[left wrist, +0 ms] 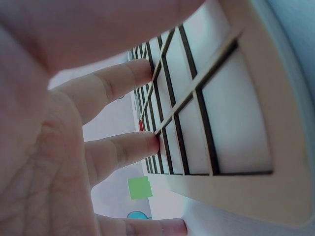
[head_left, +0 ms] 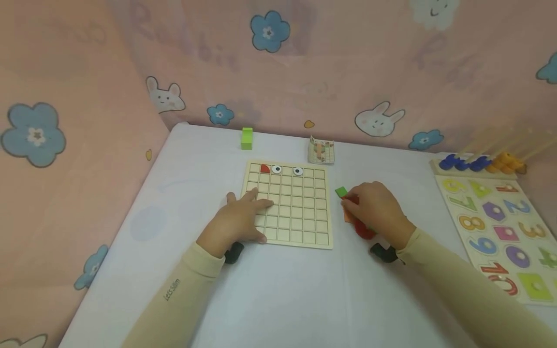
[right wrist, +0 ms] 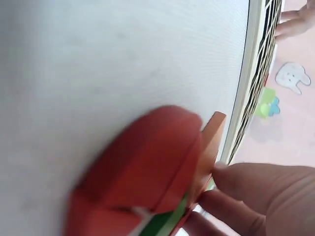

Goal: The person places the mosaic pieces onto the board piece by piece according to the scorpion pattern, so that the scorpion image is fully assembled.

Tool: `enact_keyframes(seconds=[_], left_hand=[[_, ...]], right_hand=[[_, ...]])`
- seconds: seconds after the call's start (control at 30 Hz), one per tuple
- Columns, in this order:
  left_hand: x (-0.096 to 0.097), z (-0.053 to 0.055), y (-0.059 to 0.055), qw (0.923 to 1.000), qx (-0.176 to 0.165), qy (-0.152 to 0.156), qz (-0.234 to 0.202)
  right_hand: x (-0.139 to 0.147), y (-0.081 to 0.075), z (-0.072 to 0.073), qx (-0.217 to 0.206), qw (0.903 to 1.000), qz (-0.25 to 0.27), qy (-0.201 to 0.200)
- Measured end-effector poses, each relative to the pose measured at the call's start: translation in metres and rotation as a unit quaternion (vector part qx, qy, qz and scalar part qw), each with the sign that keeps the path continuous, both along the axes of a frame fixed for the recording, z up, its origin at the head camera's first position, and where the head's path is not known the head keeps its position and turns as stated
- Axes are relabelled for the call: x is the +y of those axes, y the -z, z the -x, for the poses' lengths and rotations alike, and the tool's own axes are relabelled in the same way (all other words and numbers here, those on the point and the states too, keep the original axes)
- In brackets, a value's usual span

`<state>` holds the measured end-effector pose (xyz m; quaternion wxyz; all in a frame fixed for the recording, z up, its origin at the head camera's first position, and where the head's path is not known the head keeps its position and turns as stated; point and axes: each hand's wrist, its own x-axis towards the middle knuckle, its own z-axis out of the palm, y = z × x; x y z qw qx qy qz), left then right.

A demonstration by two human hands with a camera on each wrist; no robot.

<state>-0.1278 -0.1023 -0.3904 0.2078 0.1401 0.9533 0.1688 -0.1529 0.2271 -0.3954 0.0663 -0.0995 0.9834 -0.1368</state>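
My left hand [head_left: 238, 217] lies with fingers spread over the left side of a pale wooden grid board [head_left: 322, 240]. Its fingertips touch the grid bars in the left wrist view. Two white eye pieces [head_left: 276, 169] and a red quarter-round piece [head_left: 265, 168] sit in the board's top row. To the board's right, my right hand [head_left: 376, 210] pinches a red piece [head_left: 353, 198] between thumb and fingers, the piece mostly hidden. Around those fingers lie a green square [head_left: 341, 192], an orange piece [right wrist: 212, 137] and a larger red rounded piece [right wrist: 152, 157].
Green blocks [head_left: 246, 139] stand behind the board, near a small folded pattern card [head_left: 321, 151]. At the right lies a number-and-shape puzzle board [head_left: 487, 232] with pegs and blue and orange beads [head_left: 478, 163]. A patterned pink cloth [head_left: 278, 82] rises behind the white table [head_left: 278, 295].
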Motion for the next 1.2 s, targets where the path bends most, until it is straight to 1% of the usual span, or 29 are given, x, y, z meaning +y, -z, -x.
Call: enact_keyframes(seconds=[0.2,0.27,0.33,0.5,0.63,0.7,0.8,0.9,0.93,1.03,1.1,1.13,1.2], left_hand=[[0.001,-0.001,-0.003,1.0000,0.000,0.001,-0.001],[0.001,-0.002,-0.003,1.0000,0.000,0.000,-0.003],[0.001,-0.002,-0.004,1.0000,0.001,0.000,-0.003],[0.002,-0.002,-0.006,1.0000,0.001,0.000,-0.001],[0.001,-0.002,-0.005,1.0000,0.001,0.000,-0.001],[0.000,-0.002,-0.005,1.0000,0.002,0.001,-0.002],[-0.001,-0.003,-0.006,1.0000,0.002,0.001,-0.004],[-0.001,-0.002,-0.006,1.0000,0.004,0.001,-0.005],[-0.001,-0.002,-0.005,1.0000,0.004,0.001,-0.004],[-0.001,-0.002,-0.004,1.0000,0.004,0.002,-0.002],[-0.001,-0.001,-0.004,1.0000,0.004,0.003,-0.001],[-0.001,-0.001,-0.003,1.0000,0.004,0.003,0.001],[-0.001,0.000,-0.002,1.0000,0.005,0.003,0.000]], right_hand=[[-0.008,-0.002,0.002,-0.011,0.9997,-0.012,0.019],[-0.009,-0.003,0.003,-0.020,0.9994,-0.020,0.022],[-0.008,-0.003,0.004,-0.018,0.9993,-0.025,0.019],[-0.003,-0.002,0.008,0.000,0.9995,-0.032,0.000],[0.001,-0.001,0.012,0.006,0.9993,-0.033,-0.018],[0.003,-0.001,0.013,0.009,0.9989,-0.032,-0.032],[0.006,-0.001,0.017,0.015,0.9971,-0.038,-0.064],[0.008,-0.002,0.023,0.005,0.9943,-0.059,-0.088],[0.008,-0.003,0.025,-0.001,0.9939,-0.065,-0.089],[0.005,-0.012,0.029,-0.020,0.9954,-0.061,-0.072],[-0.002,-0.019,0.033,-0.011,0.9959,-0.050,-0.074],[-0.008,-0.022,0.036,0.000,0.9959,-0.041,-0.081],[-0.025,-0.029,0.043,0.022,0.9929,-0.034,-0.112]])
